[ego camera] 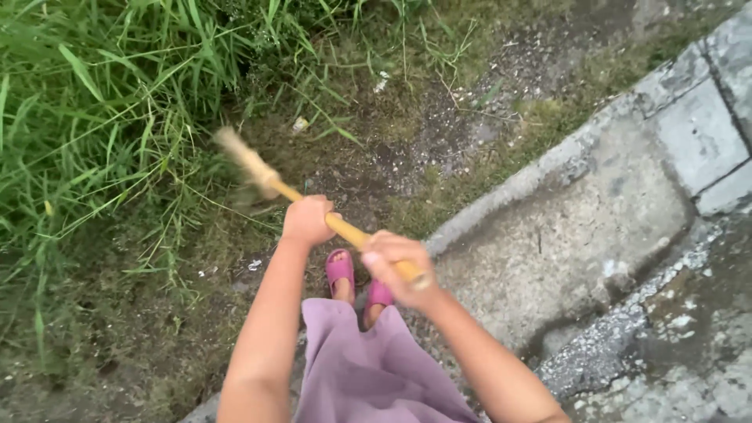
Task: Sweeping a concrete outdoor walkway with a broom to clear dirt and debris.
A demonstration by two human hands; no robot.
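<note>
Where the lilac skirt (368,368) hangs at the bottom of the view, two pink sandals (356,278) peek out below its hem, standing at the edge of a concrete slab (572,227). Just above them the right hand (399,266) closes around the near end of a yellow wooden stick (345,229), its fingers (384,258) curled tight together over the handle so that only a short stub of wood shows past the fist on the right. A little farther along the same stick the left hand (307,219) grips it too, fingers wrapped around and pressed together, the handle passing through the fist from lower right to upper left. The two hands sit close but apart, with a bare stretch of stick between them. Beyond the left hand the stick runs on up and to the left, ending in a pale, blurred broom head (239,157) held over bare, damp dirt (368,157) strewn with small bits of litter. Farther left and along the top stands tall green grass (94,102). To the right, past the slab's kerb, lie grey paving blocks (697,133) and wet, cracked ground.
</note>
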